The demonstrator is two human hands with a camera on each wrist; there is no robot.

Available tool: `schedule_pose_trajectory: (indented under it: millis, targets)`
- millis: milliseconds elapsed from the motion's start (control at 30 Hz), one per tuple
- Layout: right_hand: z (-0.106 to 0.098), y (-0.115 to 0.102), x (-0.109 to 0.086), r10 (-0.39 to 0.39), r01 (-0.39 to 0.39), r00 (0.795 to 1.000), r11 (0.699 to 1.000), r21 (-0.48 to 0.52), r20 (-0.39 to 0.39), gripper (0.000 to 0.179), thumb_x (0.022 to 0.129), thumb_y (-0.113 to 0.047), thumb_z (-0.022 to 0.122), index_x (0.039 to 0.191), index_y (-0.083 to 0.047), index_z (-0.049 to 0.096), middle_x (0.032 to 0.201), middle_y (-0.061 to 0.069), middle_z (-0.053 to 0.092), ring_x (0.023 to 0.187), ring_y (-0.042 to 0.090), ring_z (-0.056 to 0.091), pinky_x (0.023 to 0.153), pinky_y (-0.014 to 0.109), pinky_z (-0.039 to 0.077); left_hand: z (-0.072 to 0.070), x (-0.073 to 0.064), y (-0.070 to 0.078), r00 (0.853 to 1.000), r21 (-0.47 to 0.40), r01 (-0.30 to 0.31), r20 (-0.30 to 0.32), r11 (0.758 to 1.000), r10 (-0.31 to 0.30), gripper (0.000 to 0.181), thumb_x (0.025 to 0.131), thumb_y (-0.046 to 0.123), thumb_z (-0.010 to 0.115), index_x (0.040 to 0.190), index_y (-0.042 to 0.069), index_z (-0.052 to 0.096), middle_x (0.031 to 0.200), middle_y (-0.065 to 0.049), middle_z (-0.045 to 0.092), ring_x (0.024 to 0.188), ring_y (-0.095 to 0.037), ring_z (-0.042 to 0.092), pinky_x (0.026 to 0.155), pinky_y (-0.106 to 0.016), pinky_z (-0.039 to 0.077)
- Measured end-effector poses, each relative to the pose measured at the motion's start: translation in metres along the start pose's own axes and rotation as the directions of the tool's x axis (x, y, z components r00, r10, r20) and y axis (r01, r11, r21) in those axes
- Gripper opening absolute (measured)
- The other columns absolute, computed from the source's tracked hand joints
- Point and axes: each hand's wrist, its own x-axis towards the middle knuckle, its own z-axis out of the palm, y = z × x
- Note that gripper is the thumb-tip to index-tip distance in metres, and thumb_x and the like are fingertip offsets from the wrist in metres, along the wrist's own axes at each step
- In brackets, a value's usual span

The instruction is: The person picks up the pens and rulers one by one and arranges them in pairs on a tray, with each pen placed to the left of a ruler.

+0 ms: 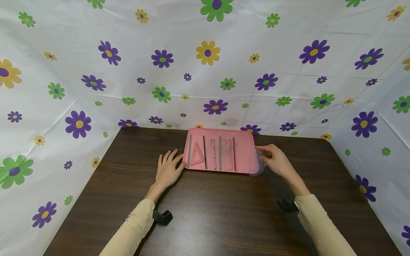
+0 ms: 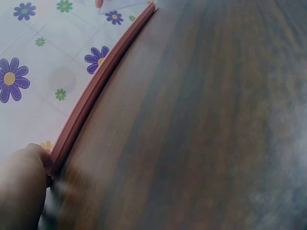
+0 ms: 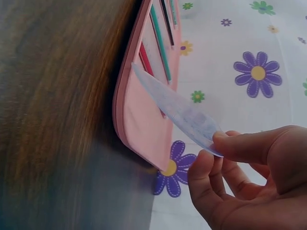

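My right hand (image 1: 276, 160) pinches a clear half-round protractor (image 1: 255, 166) between thumb and fingers, over the right end of a pink tray (image 1: 244, 144). In the right wrist view the protractor (image 3: 180, 110) is tilted, its far tip overlapping the tray's rim. My left hand (image 1: 168, 170) lies at the tray's left edge with fingers spread, thumb touching the near corner. Side by side in the tray are a clear set square (image 1: 196, 155), two clear rulers, one (image 1: 213, 153) narrower than the other (image 1: 229, 153), and several pencils, including a red one (image 1: 235, 153) and a black one (image 1: 205, 151).
The tray sits near the back of a dark wooden table (image 1: 205, 209). Behind it hangs a white cloth (image 1: 182, 28) printed with flowers, which also runs along both sides. Dark bands (image 1: 162, 217) show at both wrists.
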Motion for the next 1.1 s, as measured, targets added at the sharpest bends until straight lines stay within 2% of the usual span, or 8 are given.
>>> schedule_pose_trajectory:
  millis: [167, 400, 533, 733, 967, 1100]
  targets:
    - [0.006, 0.003, 0.018, -0.004, 0.004, 1.000, 1.000, -0.017, -0.016, 0.040, 0.093, 0.001, 0.058, 0.133, 0.001, 0.061, 0.115, 0.023, 0.056, 0.095, 0.036, 0.063, 0.066, 0.029, 0.052, -0.001, 0.000, 0.001, 1.000, -0.007, 0.004, 0.007, 1.000, -0.004, 0.050, 0.103, 0.049, 0.045, 0.146, 0.024, 0.052, 0.162, -0.009, 0.033, 0.152, -0.034, 0.018, 0.123, -0.059, 0.000]
    - [0.014, 0.006, 0.036, -0.010, 0.010, 1.000, 1.000, -0.026, -0.012, 0.038, 0.093, 0.001, 0.058, 0.132, 0.002, 0.062, 0.117, 0.025, 0.056, 0.101, 0.041, 0.064, 0.077, 0.045, 0.059, -0.002, 0.000, 0.001, 1.000, -0.002, 0.005, 0.011, 1.000, -0.004, 0.050, 0.103, 0.048, 0.045, 0.146, 0.024, 0.052, 0.162, -0.009, 0.032, 0.153, -0.034, 0.018, 0.123, -0.059, 0.000]
    - [0.018, 0.008, 0.044, -0.009, 0.009, 1.000, 1.000, -0.023, 0.006, 0.038, 0.094, 0.000, 0.057, 0.132, 0.002, 0.062, 0.118, 0.026, 0.056, 0.105, 0.042, 0.062, 0.082, 0.050, 0.059, -0.002, 0.001, 0.001, 1.000, -0.001, 0.008, 0.010, 1.000, -0.008, 0.051, 0.102, 0.049, 0.046, 0.147, 0.025, 0.052, 0.162, -0.008, 0.032, 0.153, -0.034, 0.018, 0.123, -0.058, 0.000]
    - [0.023, 0.013, 0.056, -0.016, 0.017, 1.000, 0.998, -0.052, 0.022, 0.038, 0.094, 0.000, 0.057, 0.132, 0.002, 0.062, 0.114, 0.025, 0.057, 0.102, 0.039, 0.059, 0.084, 0.050, 0.056, -0.001, 0.000, 0.001, 1.000, -0.001, 0.003, 0.012, 1.000, -0.003, 0.050, 0.103, 0.048, 0.045, 0.147, 0.025, 0.052, 0.162, -0.008, 0.033, 0.152, -0.034, 0.018, 0.123, -0.059, 0.001]
    - [0.030, 0.017, 0.068, -0.074, 0.075, 0.997, 0.994, -0.081, 0.022, 0.039, 0.090, 0.004, 0.057, 0.128, 0.005, 0.064, 0.104, 0.023, 0.058, 0.092, 0.034, 0.058, 0.080, 0.046, 0.053, -0.002, -0.001, 0.001, 1.000, -0.011, 0.002, 0.004, 1.000, -0.002, 0.050, 0.103, 0.047, 0.046, 0.146, 0.024, 0.052, 0.162, -0.008, 0.032, 0.152, -0.034, 0.018, 0.123, -0.059, 0.000]
    - [0.034, 0.017, 0.071, -0.057, 0.059, 0.998, 0.995, -0.078, 0.025, 0.039, 0.089, 0.004, 0.057, 0.127, 0.006, 0.064, 0.105, 0.024, 0.057, 0.095, 0.035, 0.059, 0.082, 0.048, 0.054, -0.002, -0.001, 0.000, 1.000, -0.009, 0.000, 0.001, 1.000, 0.000, 0.050, 0.103, 0.048, 0.046, 0.146, 0.025, 0.052, 0.162, -0.008, 0.033, 0.152, -0.034, 0.018, 0.123, -0.059, 0.001]
